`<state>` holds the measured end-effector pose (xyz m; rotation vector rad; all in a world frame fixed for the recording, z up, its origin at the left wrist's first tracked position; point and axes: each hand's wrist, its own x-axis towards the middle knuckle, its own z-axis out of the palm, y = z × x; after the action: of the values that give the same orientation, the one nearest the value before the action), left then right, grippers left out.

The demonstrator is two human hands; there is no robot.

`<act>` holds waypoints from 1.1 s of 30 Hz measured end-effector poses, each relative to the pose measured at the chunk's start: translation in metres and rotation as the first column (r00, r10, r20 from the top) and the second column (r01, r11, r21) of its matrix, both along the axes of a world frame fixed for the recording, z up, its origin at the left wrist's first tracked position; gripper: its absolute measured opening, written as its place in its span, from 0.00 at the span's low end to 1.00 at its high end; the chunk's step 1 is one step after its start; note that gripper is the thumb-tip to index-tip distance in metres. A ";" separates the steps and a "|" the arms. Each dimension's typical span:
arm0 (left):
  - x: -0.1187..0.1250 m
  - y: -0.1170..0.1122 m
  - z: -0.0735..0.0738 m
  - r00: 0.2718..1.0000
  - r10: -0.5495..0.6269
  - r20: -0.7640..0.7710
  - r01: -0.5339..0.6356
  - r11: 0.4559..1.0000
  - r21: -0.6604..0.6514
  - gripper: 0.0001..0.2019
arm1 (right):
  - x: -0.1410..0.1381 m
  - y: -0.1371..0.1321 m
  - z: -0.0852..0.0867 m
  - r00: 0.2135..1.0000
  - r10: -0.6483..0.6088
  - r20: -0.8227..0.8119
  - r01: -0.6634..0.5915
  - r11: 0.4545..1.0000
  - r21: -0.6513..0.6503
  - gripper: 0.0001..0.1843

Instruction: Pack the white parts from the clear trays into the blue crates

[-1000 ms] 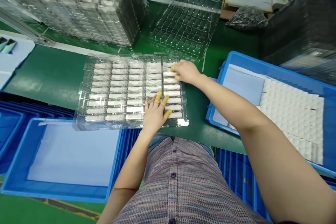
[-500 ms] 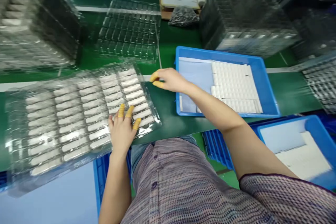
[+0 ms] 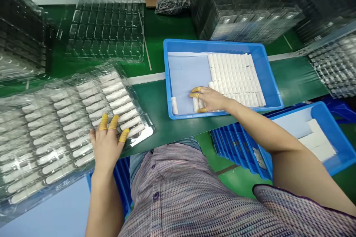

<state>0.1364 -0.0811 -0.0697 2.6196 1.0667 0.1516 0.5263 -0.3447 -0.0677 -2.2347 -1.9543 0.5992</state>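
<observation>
Right hand [image 3: 211, 99] has moved off the green bench [image 3: 164, 118] into the blue plastic tray [image 3: 211, 43]; its fingers, in yellow finger cots [image 3: 196, 89], are half curled against a short white stick [image 3: 196, 104] beside the packed white rows [image 3: 236, 76], though whether they grip it cannot be told; another stick [image 3: 174, 105] lies alone on the pale blue liner [image 3: 186, 77]. Left hand [image 3: 107, 146] rests open, fingers spread, on the clear blister tray [image 3: 146, 132], which holds rows of white sticks [image 3: 119, 104] and lies across the bench's near edge.
</observation>
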 end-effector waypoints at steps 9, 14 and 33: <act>-0.006 0.005 -0.010 0.999 -0.037 0.008 0.036 0.998 0.050 0.31 | 0.019 -0.012 -0.003 0.998 -0.051 -0.027 0.050 0.998 -0.026 0.53; -0.007 0.006 -0.013 0.997 -0.038 0.066 0.035 0.998 0.049 0.30 | 0.024 -0.013 -0.009 0.994 -0.109 -0.015 0.110 0.994 0.013 0.52; -0.003 0.003 -0.009 0.999 -0.032 0.023 0.030 0.998 0.059 0.30 | -0.012 0.007 0.001 0.985 -0.151 -0.082 0.153 0.988 0.020 0.50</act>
<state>0.1329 -0.0784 -0.0786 2.6776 1.0282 0.2099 0.5145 -0.3381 -0.0665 -2.2797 -1.7252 0.6290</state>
